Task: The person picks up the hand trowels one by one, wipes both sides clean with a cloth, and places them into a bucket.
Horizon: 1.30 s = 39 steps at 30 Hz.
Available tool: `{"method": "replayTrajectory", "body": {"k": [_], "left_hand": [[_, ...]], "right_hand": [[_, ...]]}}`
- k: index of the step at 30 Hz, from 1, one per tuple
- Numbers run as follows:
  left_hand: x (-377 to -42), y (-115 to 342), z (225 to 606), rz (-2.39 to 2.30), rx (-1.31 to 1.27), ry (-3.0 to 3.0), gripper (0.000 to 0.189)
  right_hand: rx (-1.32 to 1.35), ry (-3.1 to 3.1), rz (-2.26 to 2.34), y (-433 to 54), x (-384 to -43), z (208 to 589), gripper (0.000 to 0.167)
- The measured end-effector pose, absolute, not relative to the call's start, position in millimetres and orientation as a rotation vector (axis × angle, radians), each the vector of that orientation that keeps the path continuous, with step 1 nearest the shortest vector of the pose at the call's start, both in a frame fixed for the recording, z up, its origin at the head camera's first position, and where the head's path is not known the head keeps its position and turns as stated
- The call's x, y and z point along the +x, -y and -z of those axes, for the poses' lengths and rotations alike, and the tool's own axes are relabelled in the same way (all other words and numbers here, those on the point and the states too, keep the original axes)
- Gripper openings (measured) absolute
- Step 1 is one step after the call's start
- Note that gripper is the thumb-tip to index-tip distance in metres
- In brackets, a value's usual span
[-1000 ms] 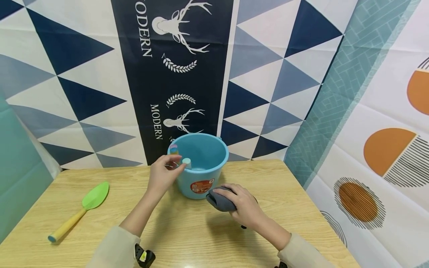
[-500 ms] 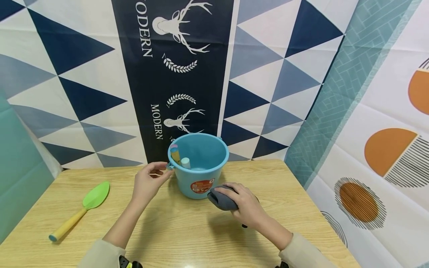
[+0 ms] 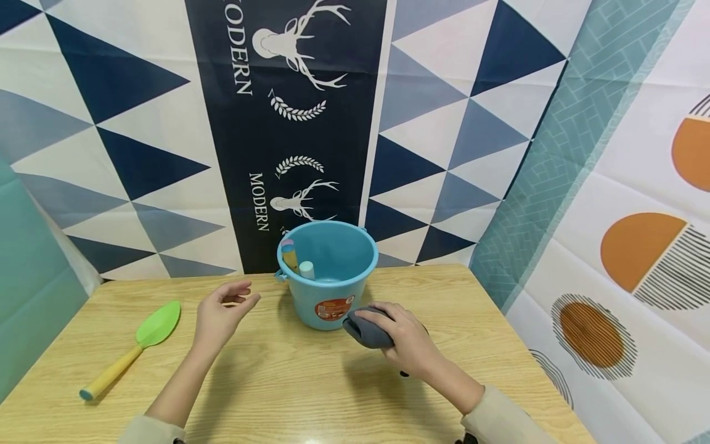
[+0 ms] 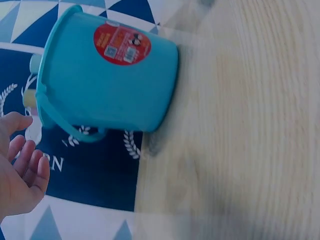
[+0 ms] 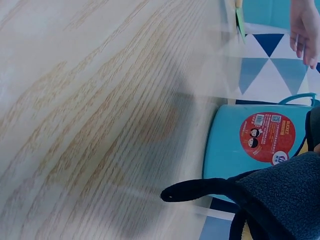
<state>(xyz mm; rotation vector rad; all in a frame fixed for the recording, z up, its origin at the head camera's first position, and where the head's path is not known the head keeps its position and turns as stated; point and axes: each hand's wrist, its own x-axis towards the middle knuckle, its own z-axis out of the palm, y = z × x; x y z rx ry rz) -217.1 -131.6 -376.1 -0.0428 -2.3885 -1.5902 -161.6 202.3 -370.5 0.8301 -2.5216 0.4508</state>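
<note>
My left hand (image 3: 217, 317) hangs above the table to the left of the blue bucket (image 3: 322, 305), fingers loosely bent and apart, holding nothing. In the left wrist view its fingertips are near the rim, and the bucket's handle (image 4: 65, 124) hangs down at the side. Inside the bucket, a yellow stick-like handle with a blue and pink end (image 3: 289, 256) and a pale cylindrical end (image 3: 307, 270) lean on the wall. With my right hand (image 3: 407, 339) I grip a folded dark grey cloth (image 3: 366, 328) in front of the bucket; its black edging and strap (image 5: 200, 190) show in the right wrist view.
A toy trowel with a green blade (image 3: 159, 324) and yellow handle lies at the left of the wooden table (image 3: 310, 394). Behind the bucket hangs a patterned cloth wall (image 3: 310, 142); another patterned sheet (image 3: 616, 246) hangs along the right side.
My left hand has let go at the bucket's rim and moved left, away from it. The pale cylinder now rests in the bucket. My right hand and the cloth have barely moved.
</note>
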Motion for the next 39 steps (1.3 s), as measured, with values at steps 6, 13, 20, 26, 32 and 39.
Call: {"method": "replayTrajectory", "body": {"k": [6, 13, 20, 26, 32, 39], "left_hand": [[-212.5, 149.5, 381.9, 1.555, 0.039, 2.428, 0.037], [-204.8, 178.8, 388.3, 1.484, 0.114, 2.476, 0.043], [-196.7, 212.4, 397.7, 1.460, 0.160, 2.493, 0.048], [-193.2, 229.4, 402.7, 1.423, 0.189, 2.516, 0.052], [-190.0, 245.9, 408.6, 1.397, 0.238, 2.564, 0.054], [-186.7, 266.5, 417.7, 1.321, 0.310, 2.606, 0.057]], "right_hand": [[0.833, 2.509, -0.452, -202.4, -161.1, 369.2, 0.066], [0.840, 2.491, -0.456, -202.1, -160.7, 367.8, 0.065], [0.842, 2.482, -0.454, -203.5, -161.1, 367.5, 0.067], [0.845, 2.478, -0.458, -205.1, -162.2, 368.5, 0.068], [0.842, 2.471, -0.451, -206.1, -162.2, 369.3, 0.069], [0.827, 2.483, -0.447, -208.3, -161.3, 369.7, 0.068]]}}
